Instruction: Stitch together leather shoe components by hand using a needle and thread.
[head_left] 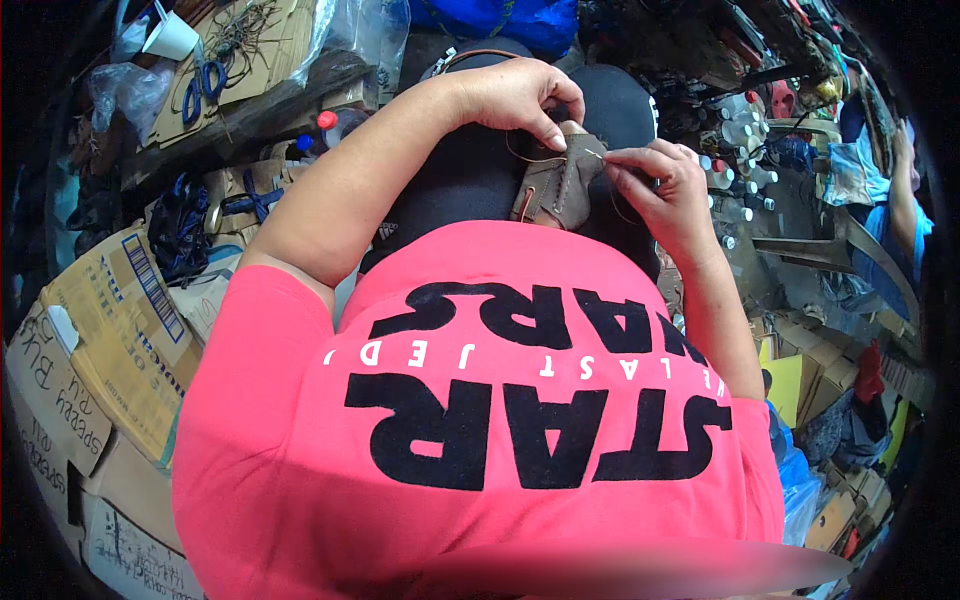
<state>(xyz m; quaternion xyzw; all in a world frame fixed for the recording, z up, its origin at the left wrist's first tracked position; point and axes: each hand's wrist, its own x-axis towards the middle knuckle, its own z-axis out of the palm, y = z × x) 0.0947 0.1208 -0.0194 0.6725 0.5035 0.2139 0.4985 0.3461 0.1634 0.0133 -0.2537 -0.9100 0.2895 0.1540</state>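
A brown-olive leather shoe upper point(573, 187) with a seam of stitches rests on my lap between my dark-trousered thighs. My left hand point(525, 100) reaches over its far end, thumb and curled fingers closed around that end. My right hand point(665, 185) is at the right side of the upper, thumb and forefinger pinching a thin pale needle point(593, 153) that points at the leather. A light thread point(535, 157) loops out on the left of the upper, and another strand hangs below my right fingers. The inside of the upper is mostly hidden.
At the left, blue-handled scissors point(207, 80) lie on cardboard near a white cup point(171, 36). Cardboard boxes point(125, 310) are stacked farther down. Several small bottles point(740, 170) stand on the right, with another person's arm point(904, 190) beyond. A blue bag point(530, 22) lies ahead.
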